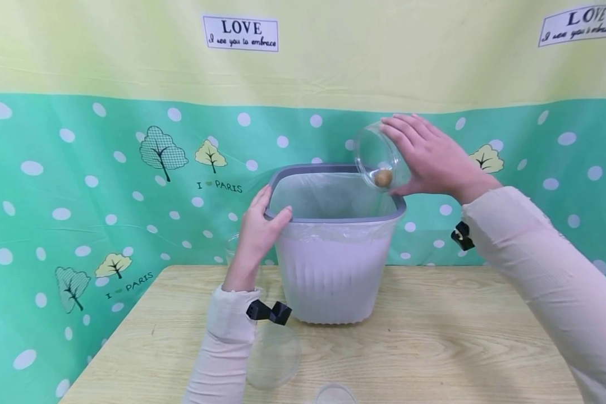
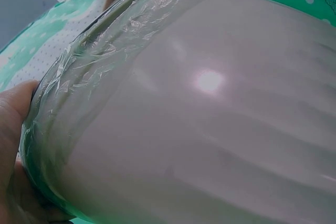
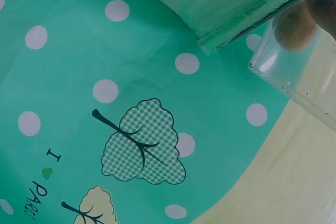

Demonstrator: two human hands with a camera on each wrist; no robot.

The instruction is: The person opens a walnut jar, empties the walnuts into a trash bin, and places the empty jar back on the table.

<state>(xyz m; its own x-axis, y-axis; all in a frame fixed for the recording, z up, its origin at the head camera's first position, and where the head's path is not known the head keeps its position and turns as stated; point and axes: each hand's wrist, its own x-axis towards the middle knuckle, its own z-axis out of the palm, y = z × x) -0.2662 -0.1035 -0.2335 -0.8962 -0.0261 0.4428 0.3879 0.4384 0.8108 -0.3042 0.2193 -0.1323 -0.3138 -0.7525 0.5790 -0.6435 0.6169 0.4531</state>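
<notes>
My left hand (image 1: 262, 224) grips the near left corner of a trash can's grey rim, thumb over the edge. The trash can (image 1: 333, 275) is pale and ribbed, stands upright on the table and is lined with a thin clear bag (image 2: 113, 51). Above its right rim, my right hand (image 1: 429, 157) holds a clear round tub (image 1: 371, 147) tipped on its side, mouth toward the left. Inside the tub lies a small round brown thing (image 1: 383, 178), low against the wall. The right wrist view shows the tub (image 3: 278, 74) close beside the rim.
A clear round lid (image 1: 272, 359) lies flat on the wooden table (image 1: 459, 336) in front of the can. Another clear round piece (image 1: 335, 394) is cut off by the bottom edge. Behind my left hand stands a clear container (image 1: 232, 244), partly hidden. A patterned curtain (image 1: 106, 207) hangs behind.
</notes>
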